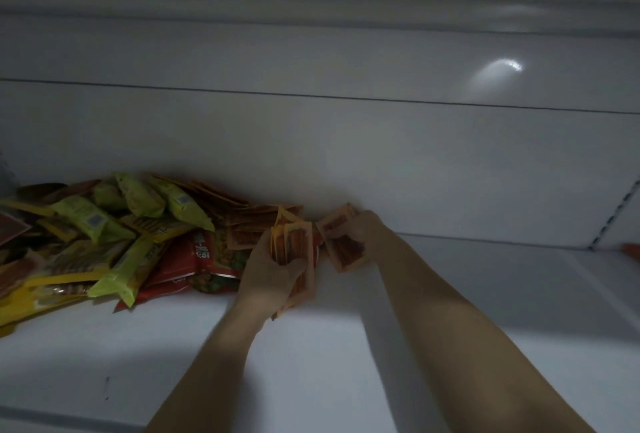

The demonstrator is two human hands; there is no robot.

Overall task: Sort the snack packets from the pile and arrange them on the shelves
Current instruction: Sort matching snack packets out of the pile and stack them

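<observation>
Orange packets front and centre: a fanned stack of small orange packets (292, 247) stands upright in the left hand (270, 269), fingers curled round its lower half and clamped on it, the stack's bottom edge close to the shelf (346, 346) or on it, hard to tell in this dim light. Just at three o'clock of that stack, the right hand (369, 230) grips a second, thinner bunch of orange packets (344, 249), tilted, fingers wrapped over the top edge and pinching it, with the lowest packet hanging down toward the shelf. The two bunches sit almost side by side, with a narrow gap between them. Out at nine o'clock of the hands lies the pile (104, 242), sprawled along the shelf against the back panel (346, 155): more flat orange packets (242, 221) at its near end, right beside the left hand's stack, a red packet (204, 256) lying flat beneath them, lime-green packets (138, 195) heaped on top, and long yellow packets (65, 268) spilling toward the left edge. Both bare forearms reach in from six o'clock. Farther off, a bright light reflection (502, 67) glares on the panel at one o'clock, and a slotted upright (620, 210) runs down the corner at three o'clock — with a blurred red shape (632, 249) at the frame's edge just below it.
</observation>
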